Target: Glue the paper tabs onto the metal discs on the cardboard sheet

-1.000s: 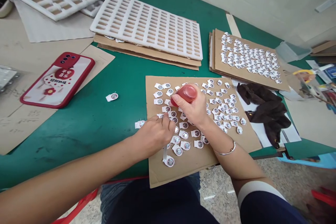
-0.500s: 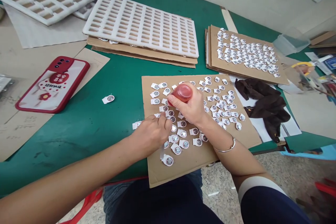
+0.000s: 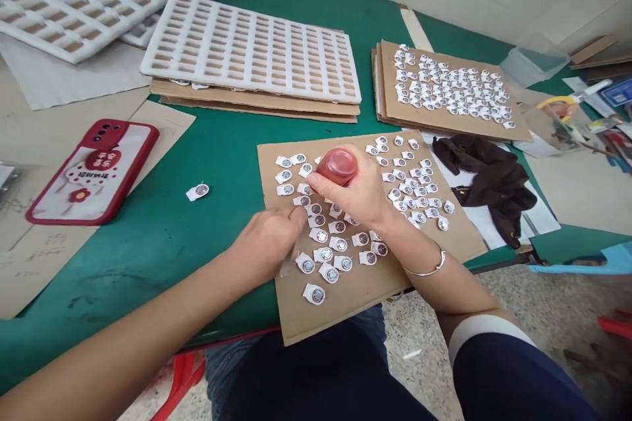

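Observation:
A cardboard sheet (image 3: pixel 340 296) carries many small white tabs with round silver discs (image 3: pixel 315 294). Above its left part my right hand (image 3: pixel 358 191) is wrapped round a red rounded object (image 3: pixel 338 166); the lower end of that object is hidden. Close by on the left, my left hand (image 3: pixel 271 237) is closed at the sheet's left edge, with a clear, strip-like thing (image 3: pixel 289 263) showing under it. One loose tab (image 3: pixel 198 192) lies on the green table, left of the sheet.
White grid trays (image 3: pixel 257 46) sit on cardboard at the back left. A red-edged phone (image 3: pixel 93 171) lies at the left. Behind right is another tab-covered cardboard stack (image 3: pixel 444 112), with dark cloth (image 3: pixel 488 177) before it and a clear box (image 3: pixel 536 62) beyond.
My left hand has shifted slightly left and up, uncovering more tabs near the sheet's left edge. My right hand still holds the red object. The whole view has shifted a little.

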{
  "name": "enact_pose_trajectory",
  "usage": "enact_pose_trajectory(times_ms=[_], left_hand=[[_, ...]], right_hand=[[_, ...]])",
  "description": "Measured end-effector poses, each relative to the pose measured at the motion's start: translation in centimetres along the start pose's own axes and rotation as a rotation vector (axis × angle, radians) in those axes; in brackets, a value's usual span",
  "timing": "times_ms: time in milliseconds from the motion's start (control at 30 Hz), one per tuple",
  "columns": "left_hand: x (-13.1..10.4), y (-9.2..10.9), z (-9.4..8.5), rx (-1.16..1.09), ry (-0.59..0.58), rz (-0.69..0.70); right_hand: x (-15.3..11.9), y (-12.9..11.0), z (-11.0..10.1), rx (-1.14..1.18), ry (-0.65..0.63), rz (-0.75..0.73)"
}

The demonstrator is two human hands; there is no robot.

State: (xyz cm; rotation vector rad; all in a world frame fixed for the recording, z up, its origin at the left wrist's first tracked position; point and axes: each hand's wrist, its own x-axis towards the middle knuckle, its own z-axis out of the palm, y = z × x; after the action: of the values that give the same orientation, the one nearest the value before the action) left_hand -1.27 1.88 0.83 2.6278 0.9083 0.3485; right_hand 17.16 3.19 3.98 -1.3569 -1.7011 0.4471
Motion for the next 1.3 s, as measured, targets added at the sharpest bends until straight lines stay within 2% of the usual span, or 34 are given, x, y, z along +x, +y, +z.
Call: enact_pose_trajectory(times_ms=[133,233,400,533,1300], left_hand=[[0.3,-1.2,-0.7,-0.139,0.033,-0.024],[0.6,-1.9,-0.9,-0.23,0.037,-0.087],[0.6,-2.5,-0.7,-0.351,0.074,-0.134],[0.5,-2.4,-0.8,-0.376,0.084,-0.137],[0.3,-2.6,-0.5,-0.375,0.147,-0.055]], right_hand=[[-0.3,-1.7,-2.4,0.101,0.031,0.086],[-1.9,-1.9,-3.0,0.137,0.065,0.152],[-5.5,-0.4,-1.1,0.126,0.212,0.172],[-7.1,0.5,0.1,0.135,0.226,0.189],[-6.6,0.6,0.7,0.092,0.192,0.175]])
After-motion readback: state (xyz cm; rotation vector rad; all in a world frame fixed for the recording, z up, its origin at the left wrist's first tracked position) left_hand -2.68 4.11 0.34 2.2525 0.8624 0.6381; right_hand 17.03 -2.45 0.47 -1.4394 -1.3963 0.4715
